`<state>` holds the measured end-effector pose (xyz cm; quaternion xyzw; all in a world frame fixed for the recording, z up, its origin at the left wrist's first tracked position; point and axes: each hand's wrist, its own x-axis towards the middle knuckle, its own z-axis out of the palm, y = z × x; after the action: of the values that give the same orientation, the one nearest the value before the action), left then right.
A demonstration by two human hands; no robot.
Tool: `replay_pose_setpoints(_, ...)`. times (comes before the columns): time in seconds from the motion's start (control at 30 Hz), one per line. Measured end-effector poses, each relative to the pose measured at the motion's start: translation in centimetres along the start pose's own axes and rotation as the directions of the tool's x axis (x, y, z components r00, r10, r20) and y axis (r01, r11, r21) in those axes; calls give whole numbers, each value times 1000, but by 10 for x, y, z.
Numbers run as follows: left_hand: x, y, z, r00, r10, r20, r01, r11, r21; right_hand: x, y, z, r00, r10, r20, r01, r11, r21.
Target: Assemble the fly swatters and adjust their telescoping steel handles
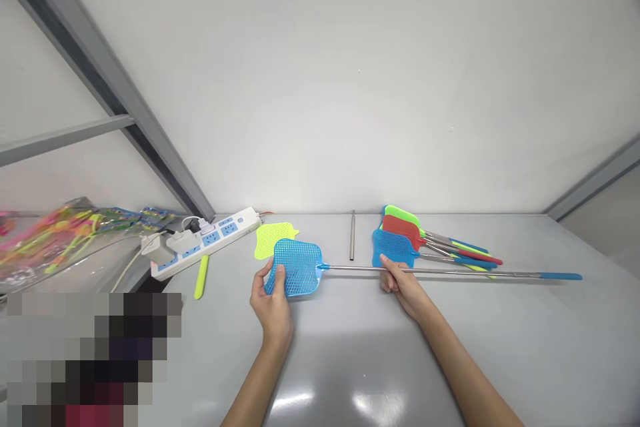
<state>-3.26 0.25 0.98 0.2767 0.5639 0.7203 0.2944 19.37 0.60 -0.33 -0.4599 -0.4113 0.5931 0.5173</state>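
A blue fly swatter [299, 267] lies across my view, its thin metal rod drawn out long to a blue grip at the right. My left hand [271, 300] pinches the left edge of its mesh head, thumb on top. Around the middle of the rod, my right hand [400, 283] is closed. Just behind that hand, several folded swatters in blue, red [403, 230] and green are heaped on the table. A loose yellow swatter head [273, 237] lies behind the blue one. Between it and the heap is a bare metal tube [352, 237].
A white power strip [240, 221] with plugs and cables sits at the left, a yellow-green grip [201, 277] in front of it. Clear bags of colourful items [65, 240] fill the far left. A wall [360, 80] closes off the grey table [345, 353]. The lower left is pixelated.
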Motion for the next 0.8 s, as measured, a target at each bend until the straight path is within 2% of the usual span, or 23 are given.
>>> replay_pose_setpoints(0.2,5,-2,-2,999,-46,-16,45,998,-44,2,-3,-8,989,-49,-141,69,988,140)
replay_pose_setpoints(0.47,14,-3,-6,988,-96,-123,82,990,-110,3,-8,-21,953,-88,-289,122,987,104)
replay_pose_setpoints(0.63,14,-5,-8,998,-28,-62,29,999,17,4,-5,-21,947,-76,-313,119,986,118)
replay_pose_setpoints(0.8,14,-2,-13,990,138,5,-134,956,262,5,-4,-24,936,-83,-341,135,982,131)
